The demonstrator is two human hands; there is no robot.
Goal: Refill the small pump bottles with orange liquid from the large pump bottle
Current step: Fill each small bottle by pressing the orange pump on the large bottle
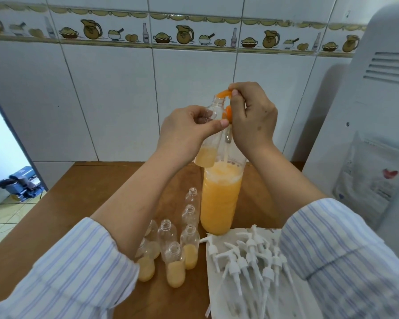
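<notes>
Small pump bottle (209, 134) held tilted under the orange pump head (225, 94) of the large pump bottle (220, 194), its mouth right at the spout.

Left hand (189, 127) grasps the clear little bottle around its upper body, thumb across the front; right hand (251, 116) curls round the pump head, seemingly pressing it. With only a shallow layer of orange liquid in its base it looks light, thin-walled and likely to dent if squeezed, so hold it at the shoulder, firmly but gently. Drips could make the plastic slippery. By contrast, the big bottle, at 12 o'clock on the desk (90, 192), is over half full, so probably heavy and steady. Other small bottles (182, 247) stand at 6 o'clock from it, some partly filled, with white pump tops (251, 256) on paper at 5 o'clock.
</notes>
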